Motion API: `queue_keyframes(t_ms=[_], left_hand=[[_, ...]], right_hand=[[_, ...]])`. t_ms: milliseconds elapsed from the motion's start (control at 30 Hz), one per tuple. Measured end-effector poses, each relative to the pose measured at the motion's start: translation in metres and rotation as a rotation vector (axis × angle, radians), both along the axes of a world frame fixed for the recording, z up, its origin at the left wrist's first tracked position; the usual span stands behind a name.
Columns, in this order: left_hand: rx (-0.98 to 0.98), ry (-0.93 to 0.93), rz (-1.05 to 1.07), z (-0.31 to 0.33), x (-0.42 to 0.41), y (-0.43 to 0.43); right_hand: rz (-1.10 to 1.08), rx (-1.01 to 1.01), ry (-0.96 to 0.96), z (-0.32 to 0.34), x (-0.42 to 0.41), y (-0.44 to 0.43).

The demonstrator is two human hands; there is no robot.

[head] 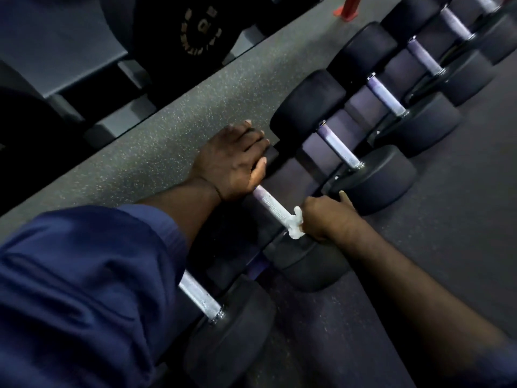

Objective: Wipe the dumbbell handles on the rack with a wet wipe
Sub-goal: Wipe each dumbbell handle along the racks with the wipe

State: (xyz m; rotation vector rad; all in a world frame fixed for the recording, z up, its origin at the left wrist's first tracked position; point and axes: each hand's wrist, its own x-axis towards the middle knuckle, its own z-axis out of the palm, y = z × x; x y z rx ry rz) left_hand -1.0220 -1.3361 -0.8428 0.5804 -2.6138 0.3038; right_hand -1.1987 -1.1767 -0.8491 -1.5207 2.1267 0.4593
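Step in hand: the person is wiping one dumbbell in the middle of the row, and the wipe is sitting at the near end of the bar.
Right hand (pixel 327 217): it is gripping the crumpled white wet wipe (pixel 295 226) and pressing it around the knurled silver metal handle (pixel 272 204), just beside the near black rubber head (pixel 305 264).
Left hand (pixel 235 161): its fingers are curling over the far black rubber head (pixel 270 156), probably steadying the dumbbell.
Place: the dumbbell is lying on the dark rack shelf (pixel 303 163).
Next move: it is calling for sliding the wipe along the bare bar toward the left hand, then going to the neighbour handle (pixel 340 148).
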Motion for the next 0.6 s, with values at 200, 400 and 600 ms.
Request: queue_keyframes(t_ms=[200, 400, 600], left_hand=[[-0.027, -0.234, -0.130, 0.011, -0.030, -0.006], [0.006, -0.213, -0.141, 0.014, -0.024, -0.006], [0.017, -0.186, -0.131, 0.016, -0.023, -0.003]], right_hand=[[0.005, 0.249, 0.008, 0.006, -0.007, -0.035], [0.020, 0.044, -0.002, -0.004, -0.013, -0.020], [0.049, 0.262, -0.053, -0.006, -0.017, -0.048]])
